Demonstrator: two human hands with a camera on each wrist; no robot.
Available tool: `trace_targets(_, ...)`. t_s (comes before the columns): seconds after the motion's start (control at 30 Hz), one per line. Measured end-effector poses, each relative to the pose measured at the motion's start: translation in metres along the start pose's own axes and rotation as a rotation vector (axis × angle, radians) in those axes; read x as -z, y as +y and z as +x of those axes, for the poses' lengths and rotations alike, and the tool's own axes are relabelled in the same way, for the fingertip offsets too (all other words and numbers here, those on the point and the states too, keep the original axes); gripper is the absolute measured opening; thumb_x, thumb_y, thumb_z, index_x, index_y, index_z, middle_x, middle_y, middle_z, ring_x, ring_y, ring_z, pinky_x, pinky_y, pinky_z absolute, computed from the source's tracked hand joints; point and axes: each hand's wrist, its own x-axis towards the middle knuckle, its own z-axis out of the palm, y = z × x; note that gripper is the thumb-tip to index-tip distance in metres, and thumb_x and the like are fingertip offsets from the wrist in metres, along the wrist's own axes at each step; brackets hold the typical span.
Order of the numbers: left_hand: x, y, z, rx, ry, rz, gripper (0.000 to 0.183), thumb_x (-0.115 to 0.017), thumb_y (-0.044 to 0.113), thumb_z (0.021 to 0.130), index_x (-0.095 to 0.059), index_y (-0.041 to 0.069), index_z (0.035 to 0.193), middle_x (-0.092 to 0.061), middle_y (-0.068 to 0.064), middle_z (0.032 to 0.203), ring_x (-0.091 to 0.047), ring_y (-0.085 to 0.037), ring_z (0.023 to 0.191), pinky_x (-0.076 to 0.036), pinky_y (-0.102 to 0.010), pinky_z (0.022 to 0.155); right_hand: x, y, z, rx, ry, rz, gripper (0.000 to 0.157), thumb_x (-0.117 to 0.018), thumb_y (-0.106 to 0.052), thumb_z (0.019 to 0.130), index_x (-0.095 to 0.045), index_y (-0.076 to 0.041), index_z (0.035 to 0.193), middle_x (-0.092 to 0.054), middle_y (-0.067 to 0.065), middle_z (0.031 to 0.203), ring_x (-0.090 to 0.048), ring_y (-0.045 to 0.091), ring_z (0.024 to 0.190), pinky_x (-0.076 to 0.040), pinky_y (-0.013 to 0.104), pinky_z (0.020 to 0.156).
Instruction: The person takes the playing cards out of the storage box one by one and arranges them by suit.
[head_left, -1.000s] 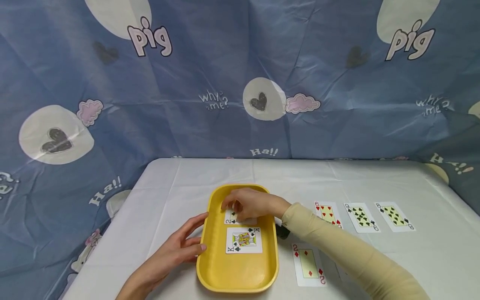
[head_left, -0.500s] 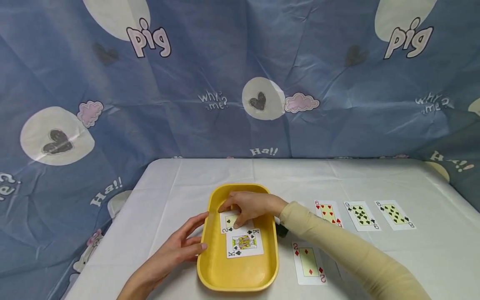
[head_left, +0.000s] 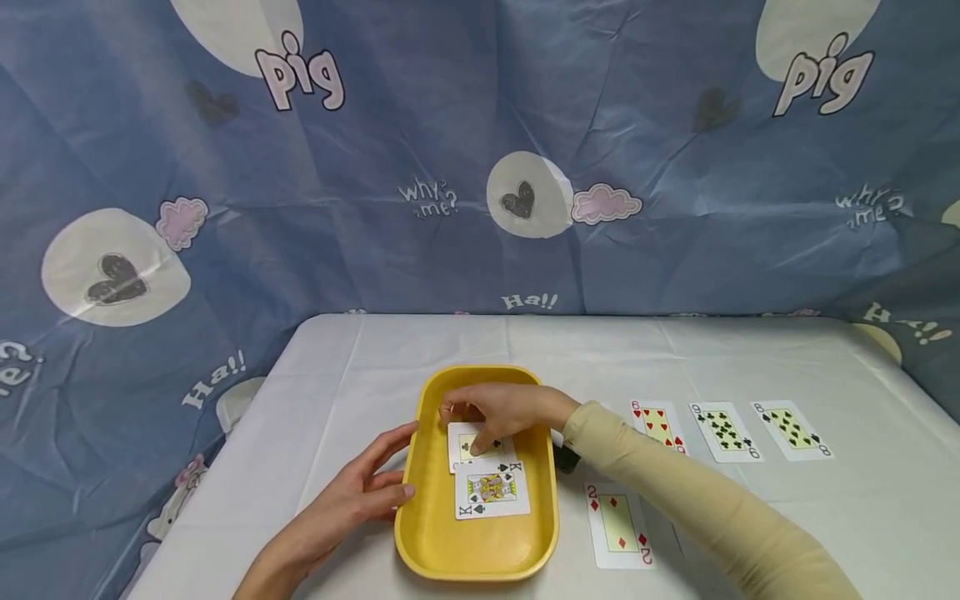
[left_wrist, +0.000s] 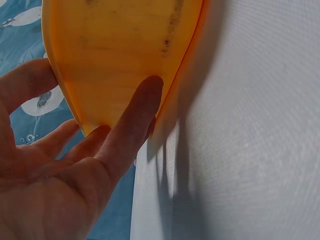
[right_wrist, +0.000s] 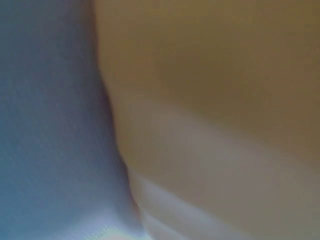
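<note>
A yellow tray (head_left: 480,554) holds two playing cards. The king of spades (head_left: 492,492) lies face up and slightly tilted, overlapping the near edge of the two of clubs (head_left: 459,442). Over that two, my right hand (head_left: 506,408) has its fingers curled, thumb on the card's face and a fingertip near its far left edge. My left hand (head_left: 360,496) rests against the tray's left wall, fingers fairly straight. The left wrist view has the left thumb (left_wrist: 135,120) touching the tray's outer side. Only blurred cloth and sleeve fill the right wrist view.
Right of the tray lie a two of diamonds (head_left: 618,525), a six of hearts (head_left: 657,423), a nine of clubs (head_left: 725,432) and an eight of spades (head_left: 792,430), face up on the white tablecloth (head_left: 405,346). A small dark object (head_left: 565,458) sits under the right wrist.
The two of clubs has slid toward the near end of the tray with my right hand on it. The king has shifted slightly nearer and tilted. My left hand stays put.
</note>
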Motion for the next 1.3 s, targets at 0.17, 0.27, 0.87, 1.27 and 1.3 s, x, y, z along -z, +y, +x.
trace_targets(0.17, 0.0, 0.001, -0.001, -0.007, -0.011, 0.0, 0.07, -0.065, 0.013, 0.094, -0.029, 0.023, 0.154, -0.015, -0.012, 0.161, -0.058, -0.029, 0.118, -0.054, -0.043, 0.084, 0.001, 0.001, -0.001, 0.066, 0.005, 0.055, 0.032, -0.074, 0.004, 0.083, -0.061, -0.011, 0.108, -0.061, 0.012, 0.093, -0.052, 0.014, 0.078, -0.042, 0.022, 0.071)
trace_targets(0.27, 0.0, 0.001, -0.001, -0.007, -0.01, 0.001, 0.071, -0.065, 0.014, 0.094, -0.029, 0.023, 0.154, -0.015, -0.012, 0.161, -0.058, -0.029, 0.118, -0.054, -0.043, 0.084, 0.003, -0.001, -0.002, 0.087, 0.045, 0.049, 0.027, -0.072, 0.004, 0.085, -0.062, -0.011, 0.106, -0.061, 0.009, 0.092, -0.053, 0.012, 0.078, -0.044, 0.022, 0.072)
trace_targets(0.87, 0.0, 0.0, 0.0, -0.011, 0.0, 0.009, 0.07, -0.066, 0.013, 0.093, -0.031, 0.025, 0.153, -0.015, -0.012, 0.161, -0.057, -0.03, 0.118, -0.054, -0.044, 0.084, 0.011, -0.004, -0.009, 0.087, 0.221, 0.184, 0.022, -0.074, 0.0, 0.086, -0.066, -0.012, 0.102, -0.064, 0.0, 0.093, -0.061, 0.013, 0.086, -0.054, 0.03, 0.079)
trace_targets(1.27, 0.0, 0.0, 0.003, 0.013, 0.018, 0.018, 0.07, -0.066, 0.015, 0.093, -0.031, 0.024, 0.153, -0.015, -0.013, 0.161, -0.059, -0.029, 0.116, -0.054, -0.045, 0.084, 0.016, -0.007, -0.04, -0.006, 0.383, 0.5, 0.025, -0.068, 0.004, 0.088, -0.062, -0.002, 0.111, -0.065, 0.012, 0.097, -0.065, 0.025, 0.081, -0.057, 0.048, 0.073)
trace_targets(1.3, 0.0, 0.0, 0.003, 0.013, 0.016, 0.016, 0.07, -0.066, 0.015, 0.094, -0.03, 0.024, 0.153, -0.015, -0.013, 0.161, -0.059, -0.029, 0.116, -0.054, -0.045, 0.084, 0.015, -0.008, -0.044, -0.016, 0.393, 0.517, 0.025, -0.068, 0.005, 0.088, -0.062, -0.002, 0.112, -0.064, 0.013, 0.097, -0.064, 0.026, 0.081, -0.057, 0.049, 0.073)
